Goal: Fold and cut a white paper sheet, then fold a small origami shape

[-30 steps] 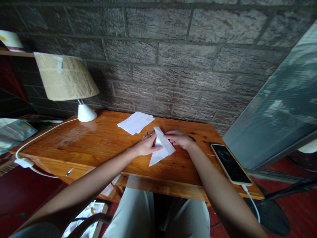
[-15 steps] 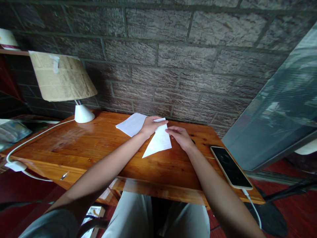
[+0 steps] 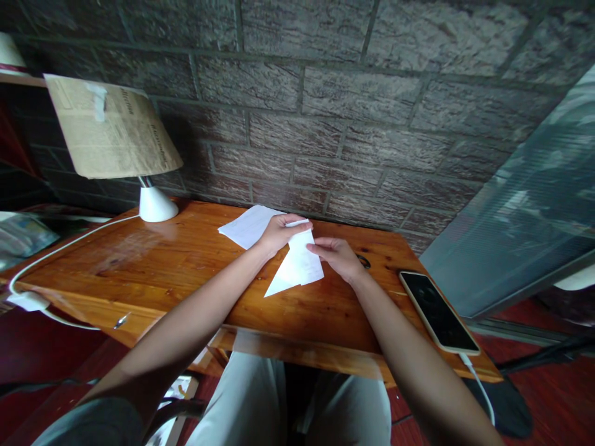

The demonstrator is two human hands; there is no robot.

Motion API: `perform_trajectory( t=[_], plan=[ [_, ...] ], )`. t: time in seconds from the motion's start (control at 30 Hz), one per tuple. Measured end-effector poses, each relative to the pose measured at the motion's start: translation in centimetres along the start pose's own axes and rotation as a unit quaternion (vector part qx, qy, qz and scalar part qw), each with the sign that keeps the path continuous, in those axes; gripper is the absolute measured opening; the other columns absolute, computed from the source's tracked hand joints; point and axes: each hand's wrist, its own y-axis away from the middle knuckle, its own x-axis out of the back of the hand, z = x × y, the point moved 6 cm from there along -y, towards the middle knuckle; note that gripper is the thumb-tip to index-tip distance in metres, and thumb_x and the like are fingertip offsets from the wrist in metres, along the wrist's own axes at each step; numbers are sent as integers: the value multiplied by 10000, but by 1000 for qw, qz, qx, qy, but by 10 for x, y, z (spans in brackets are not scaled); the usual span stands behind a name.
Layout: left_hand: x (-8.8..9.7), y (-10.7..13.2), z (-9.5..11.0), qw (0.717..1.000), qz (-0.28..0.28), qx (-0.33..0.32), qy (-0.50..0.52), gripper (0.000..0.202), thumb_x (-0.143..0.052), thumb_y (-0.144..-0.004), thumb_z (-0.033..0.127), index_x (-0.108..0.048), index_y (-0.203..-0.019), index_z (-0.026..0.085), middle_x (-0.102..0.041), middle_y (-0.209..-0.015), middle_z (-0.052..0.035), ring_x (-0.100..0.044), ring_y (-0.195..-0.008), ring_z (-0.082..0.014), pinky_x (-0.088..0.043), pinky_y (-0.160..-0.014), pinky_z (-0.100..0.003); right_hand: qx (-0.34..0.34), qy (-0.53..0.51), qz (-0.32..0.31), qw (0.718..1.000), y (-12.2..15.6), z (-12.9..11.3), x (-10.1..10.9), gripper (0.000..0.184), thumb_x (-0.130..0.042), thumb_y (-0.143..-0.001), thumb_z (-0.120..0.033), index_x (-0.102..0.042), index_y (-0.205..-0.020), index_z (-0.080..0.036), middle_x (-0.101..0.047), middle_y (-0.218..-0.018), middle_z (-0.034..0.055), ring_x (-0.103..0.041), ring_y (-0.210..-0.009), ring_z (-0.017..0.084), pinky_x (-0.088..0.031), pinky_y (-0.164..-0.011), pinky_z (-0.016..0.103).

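Note:
A white folded sheet of paper [image 3: 297,269] in a pointed, triangular shape lies on the wooden desk [image 3: 186,260], its tip toward me. My left hand [image 3: 279,233] pinches the sheet's far top corner and lifts it a little. My right hand [image 3: 337,257] presses its fingertips on the sheet's right edge, fingers bent. A second stack of white paper [image 3: 248,225] lies flat just behind and left of my left hand.
A lamp [image 3: 111,139] with a paper shade stands at the desk's back left, its white cable [image 3: 60,251] running along the left edge. A black phone [image 3: 437,313] on a charging cable lies at the right. A brick wall rises directly behind; a slanted glass panel stands at the right.
My left hand moved from the sheet's middle to its far top corner and raised that corner. The sheet turned, so its point now faces me. My right hand stayed at the right edge.

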Motion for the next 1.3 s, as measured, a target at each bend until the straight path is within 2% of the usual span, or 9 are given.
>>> perform_trajectory(
  t=[0.33, 0.57, 0.67, 0.77, 0.87, 0.97, 1.13, 1.3],
  plan=[
    [1, 0, -1, 1000, -1, 2, 23, 360, -831, -628, 454, -724, -796, 154, -734, -773, -45, -639, -659, -160, -473, -627, -270, 11, 2, 15, 1000, -1, 3, -3, 359, -784, -680, -454, -767, -907, -177, -760, -897, 45, -680, -815, 193, -513, -796, 321],
    [3, -1, 1, 998, -5, -31, -46, 365, -851, -598, 424, -748, -818, 151, -720, -769, -32, -610, -650, -141, -442, -612, -250, 9, 10, 34, 999, -1, 5, -3, 370, -800, -650, -469, -767, -864, -170, -757, -872, 47, -668, -785, 179, -505, -774, 303],
    [2, 1, 1, 998, -14, -22, -62, 373, -873, -558, 407, -749, -790, 143, -714, -759, -32, -597, -635, -140, -437, -600, -252, 8, 21, 35, 999, 0, 3, -3, 388, -792, -652, -500, -765, -856, -171, -752, -835, 43, -667, -782, 181, -505, -759, 299],
    [4, 1, 0, 999, -4, -8, -52, 377, -877, -546, 417, -745, -765, 140, -701, -707, -24, -576, -588, -131, -422, -571, -253, -5, 21, 15, 1000, 2, 2, -4, 421, -784, -654, -538, -761, -866, -176, -748, -816, 38, -673, -783, 182, -516, -764, 301],
    [11, -4, -4, 1000, 10, 1, -21, 372, -876, -553, 418, -749, -762, 137, -698, -685, -22, -576, -575, -128, -418, -566, -254, -34, 3, -35, 999, 4, 4, -8, 464, -760, -662, -601, -756, -856, -179, -743, -789, 39, -679, -768, 183, -532, -781, 315],
    [19, -9, -12, 999, 29, 19, 17, 374, -893, -527, 398, -747, -743, 129, -704, -683, -32, -585, -574, -130, -427, -572, -261, -56, 11, -54, 997, 5, 7, -9, 469, -755, -649, -632, -751, -800, -189, -735, -756, 32, -668, -721, 174, -526, -722, 289],
    [21, -11, -27, 995, 50, 60, 65, 438, -925, -451, 343, -734, -778, 123, -701, -698, -33, -595, -575, -127, -442, -569, -260, -44, 62, -27, 997, 0, 13, -4, 434, -754, -657, -598, -749, -748, -173, -695, -668, 8, -560, -570, 120, -415, -546, 228],
    [17, -10, -29, 995, 31, 64, 67, 522, -935, -417, 263, -728, -880, 137, -697, -736, -7, -605, -602, -120, -466, -600, -258, -29, 115, 5, 993, -3, 17, 1, 419, -735, -676, -574, -749, -738, -160, -670, -624, -2, -525, -555, 120, -372, -525, 238]
  ],
)
